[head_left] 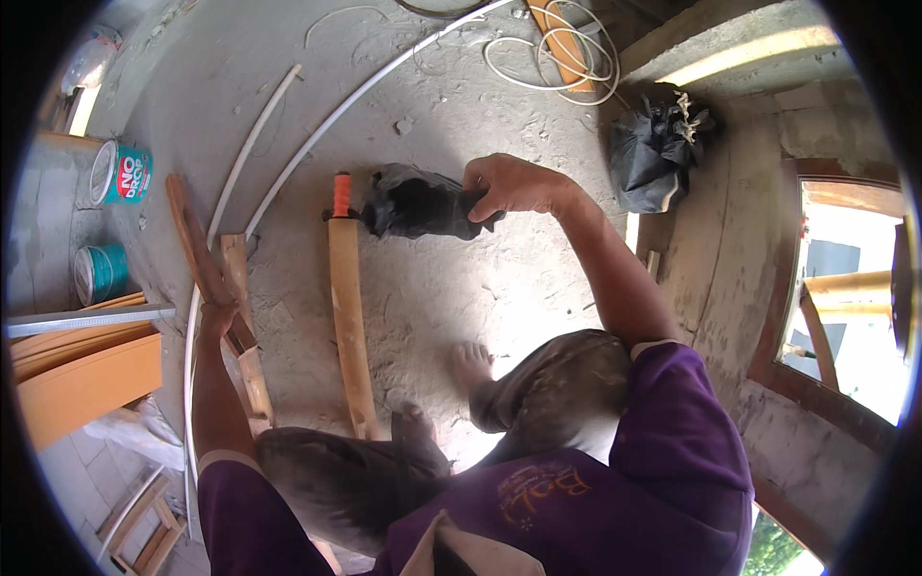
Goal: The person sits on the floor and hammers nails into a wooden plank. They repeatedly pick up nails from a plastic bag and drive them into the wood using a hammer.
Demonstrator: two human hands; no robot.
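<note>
A black plastic bag point(415, 204) is held by its right end in the right hand point(514, 184) — thumb and fingertips brought together on the film. The bag is spread out over the middle of the concrete floor point(432, 312), just beside an orange-handled tool point(342, 197); whether it is touching the floor cannot be told. The left hand point(220, 317) is set against a brown wooden bar point(195, 230) toward the floor's left edge, its fingers too hidden to show whether the bar is gripped.

A pale wooden batten point(348, 322) is laid below the tool, while a second black bag point(658, 158) is left by the floor's right edge.

As for progress, the first bag appears only to have been taken hold of — nothing is seen drawn out of it, and its handling is judged unfinished.
</note>
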